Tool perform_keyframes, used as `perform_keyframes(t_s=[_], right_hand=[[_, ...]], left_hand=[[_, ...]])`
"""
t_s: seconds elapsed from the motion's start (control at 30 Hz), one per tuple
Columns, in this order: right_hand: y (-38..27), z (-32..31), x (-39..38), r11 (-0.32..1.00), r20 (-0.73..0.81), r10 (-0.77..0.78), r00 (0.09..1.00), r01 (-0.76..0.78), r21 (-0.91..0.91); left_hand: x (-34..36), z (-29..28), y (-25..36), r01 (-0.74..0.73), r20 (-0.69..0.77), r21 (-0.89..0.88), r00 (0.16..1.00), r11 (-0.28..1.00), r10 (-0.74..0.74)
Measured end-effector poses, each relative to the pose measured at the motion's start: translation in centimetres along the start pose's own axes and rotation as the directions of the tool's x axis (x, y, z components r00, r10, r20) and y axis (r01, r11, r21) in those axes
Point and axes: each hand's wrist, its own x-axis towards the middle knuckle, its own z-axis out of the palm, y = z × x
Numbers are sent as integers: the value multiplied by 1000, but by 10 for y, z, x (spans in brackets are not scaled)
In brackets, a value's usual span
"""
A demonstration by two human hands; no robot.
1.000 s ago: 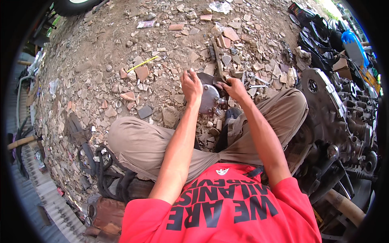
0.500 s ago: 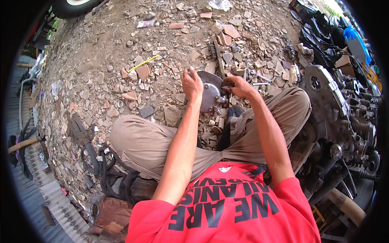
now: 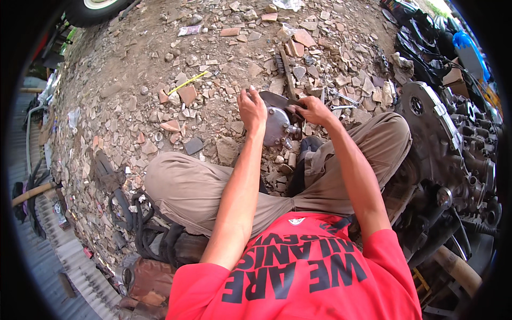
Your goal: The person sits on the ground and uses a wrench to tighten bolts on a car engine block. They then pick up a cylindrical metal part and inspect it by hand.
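Between my legs is a round grey metal housing (image 3: 277, 128) with bolts round its rim and small fittings on its right side. My left hand (image 3: 252, 110) grips its left edge, with the fingertips at the far side. At the housing's far edge is a dark, thin, flat piece (image 3: 274, 99) whose kind I cannot make out. My right hand (image 3: 313, 111) pinches the right end of that piece, thumb and fingers closed. The underside of the housing is hidden.
A wooden-handled wire brush (image 3: 287, 72) lies just beyond my hands, with wrenches (image 3: 344, 101) to its right. A large engine block (image 3: 448, 133) stands at right. Black hoses (image 3: 141, 224) lie at left. Broken tile and stones cover the ground, with a yellow strip (image 3: 188, 82) among them.
My right hand has shifted slightly left and toward the housing, its fingers more closed on the dark flat piece, which has tilted a little. My left hand is almost unmoved.
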Motion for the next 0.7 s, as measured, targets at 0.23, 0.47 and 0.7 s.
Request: perform_keyframes(t_s=[0.23, 0.47, 0.7], right_hand=[[-3, 12, 17, 865, -237, 437, 868, -332, 377], [38, -25, 14, 991, -596, 112, 795, -46, 123], [11, -34, -11, 992, -132, 57, 990, -41, 117]], left_hand=[[4, 6, -8, -49, -104, -23, 993, 999, 47], [6, 6, -5, -22, -42, -32, 999, 999, 21], [5, 1, 0, -2, 2, -17, 1000, 1000, 2]])
